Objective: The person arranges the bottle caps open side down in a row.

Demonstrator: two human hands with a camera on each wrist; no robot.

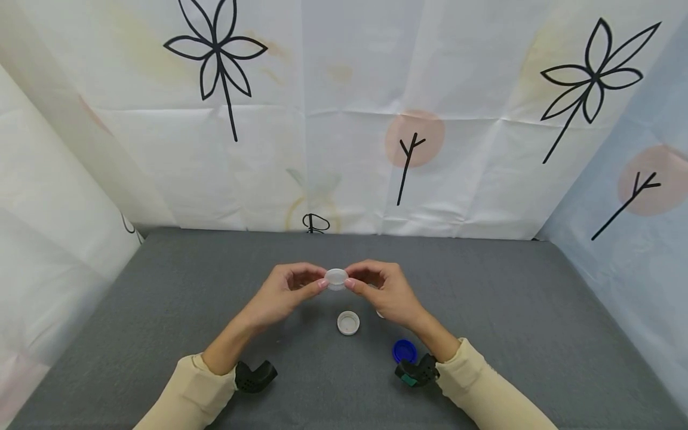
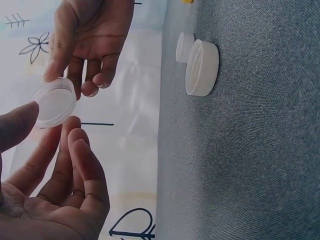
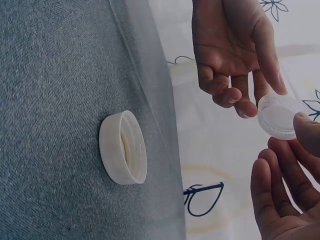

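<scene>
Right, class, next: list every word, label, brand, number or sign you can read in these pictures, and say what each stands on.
No readable text anywhere.
Clear cap between the left hand and right hand: no lettering legible.
White cap, blue cap: none legible.
Backdrop: line-drawn plants, no writing seen.
Green patch on the dark wrist device: too small to tell.
</scene>
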